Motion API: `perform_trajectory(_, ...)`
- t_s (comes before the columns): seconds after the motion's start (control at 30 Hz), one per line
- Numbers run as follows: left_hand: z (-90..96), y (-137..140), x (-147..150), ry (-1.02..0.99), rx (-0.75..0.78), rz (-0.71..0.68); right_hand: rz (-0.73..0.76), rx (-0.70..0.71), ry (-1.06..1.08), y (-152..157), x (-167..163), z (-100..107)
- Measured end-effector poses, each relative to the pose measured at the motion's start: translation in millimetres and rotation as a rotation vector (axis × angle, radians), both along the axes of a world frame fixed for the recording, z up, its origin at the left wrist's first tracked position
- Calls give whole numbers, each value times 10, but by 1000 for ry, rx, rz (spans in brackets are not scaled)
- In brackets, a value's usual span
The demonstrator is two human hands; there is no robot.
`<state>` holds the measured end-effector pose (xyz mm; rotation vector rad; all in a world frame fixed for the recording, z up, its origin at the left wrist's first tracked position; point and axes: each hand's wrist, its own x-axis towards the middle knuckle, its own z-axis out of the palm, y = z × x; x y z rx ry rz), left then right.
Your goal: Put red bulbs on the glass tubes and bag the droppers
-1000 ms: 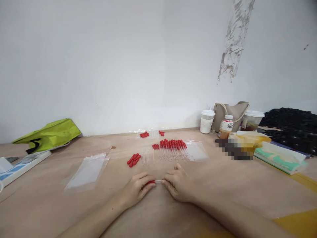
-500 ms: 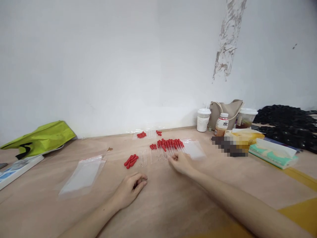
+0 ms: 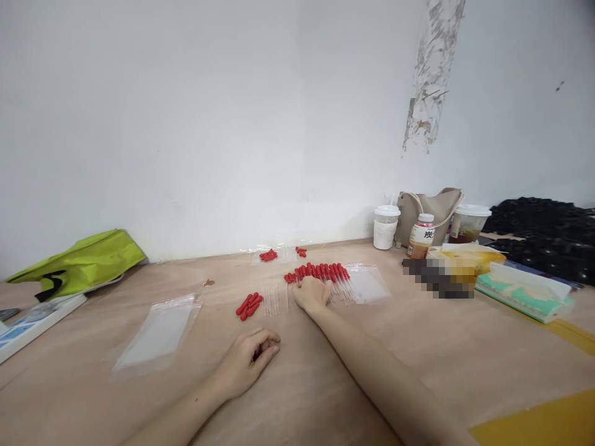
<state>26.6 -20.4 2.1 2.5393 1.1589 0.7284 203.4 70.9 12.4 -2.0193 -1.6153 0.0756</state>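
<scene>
Red-bulbed glass droppers (image 3: 341,286) lie side by side in a row at the middle of the table, bulbs toward the wall. My right hand (image 3: 311,293) reaches over the left part of this row, its fingertips at the droppers and mostly hidden behind the back of the hand. On the table nearer me rests my left hand (image 3: 253,358), loosely curled, thumb apart from the fingers, holding nothing. Beyond it are a small pile of loose red rubber bulbs (image 3: 249,306) and several clear glass tubes (image 3: 276,300).
Clear zip bags lie at left (image 3: 158,334) and right of the row (image 3: 372,285). More red bulbs (image 3: 268,255) lie near the wall. Rightward stand a white-lidded cup (image 3: 385,228), a bottle (image 3: 421,236), a handbag (image 3: 430,207) and a tissue pack (image 3: 523,292). A green bag (image 3: 88,260) sits far left.
My right hand has moved left and slightly forward along the dropper row. The dropper lying askew on the row now appears in line. My left hand stays in place.
</scene>
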Motion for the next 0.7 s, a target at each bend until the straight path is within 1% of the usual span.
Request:
perform_trajectory(0.13, 7, -7, 1, 2, -7, -5, -10, -20, -14, -30, 59, -3)
perform_trajectory(0.23, 8, -7, 4, -11, -11, -6, 11, -1, -26, -85, 62, 0)
perform_trajectory(0.33, 4, -4, 8, -22, -13, -6, 76, 22, -62, -129, 0, -3)
perform_trajectory(0.4, 0, -4, 9, -19, -10, -9, 114, 13, -108, -136, -62, -6)
perform_trajectory(0.57, -10, -5, 3, -1, -3, -6, 143, 25, -201, -91, -186, -8)
perform_trajectory(0.63, -13, 0, -1, 3, -7, -1, 192, 59, -217, -66, -212, -2)
perform_trajectory(0.7, -11, 3, -2, 0, -13, -1, 330, 142, -231, -44, -232, 16)
